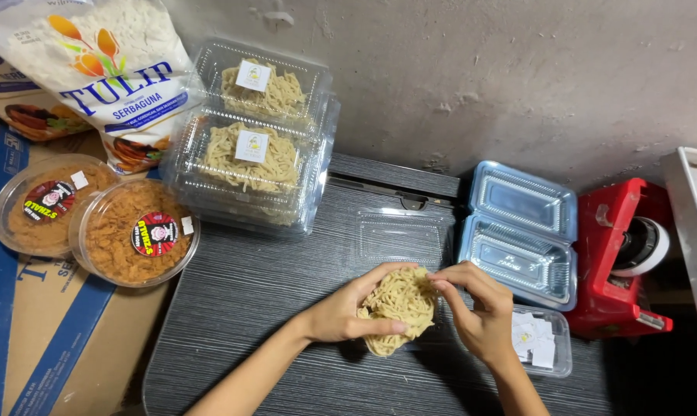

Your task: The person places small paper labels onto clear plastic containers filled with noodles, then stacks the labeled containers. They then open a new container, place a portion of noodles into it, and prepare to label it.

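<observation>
Left hand: my left hand [341, 312] cups a nest of pale raw noodles [398, 306] from below and the side, thumb across its front, fingers curled over the top.
Right hand: my right hand [479, 312] pinches the right edge of the same nest with its fingertips; palm turned inward.
Noodles: held between both hands, just above the dark wood-grain tabletop [256, 308].
Ahead of the hands: an open clear plastic clamshell box [398, 235] sits just beyond the nest, its base partly hidden by the noodles.
Right of the right hand: a stack of empty clear clamshell trays [522, 239], and near the wrist a small clear tub of white stickers [541, 343]. Further right, a red tape dispenser [618, 262].
Far left of the left hand: stacked closed boxes of noodles [252, 162] with labels, two round lidded tubs of brown crumbs [133, 235], a flour bag [110, 69], cardboard [40, 331].
In the way: nothing lies between the hands and the open box.
</observation>
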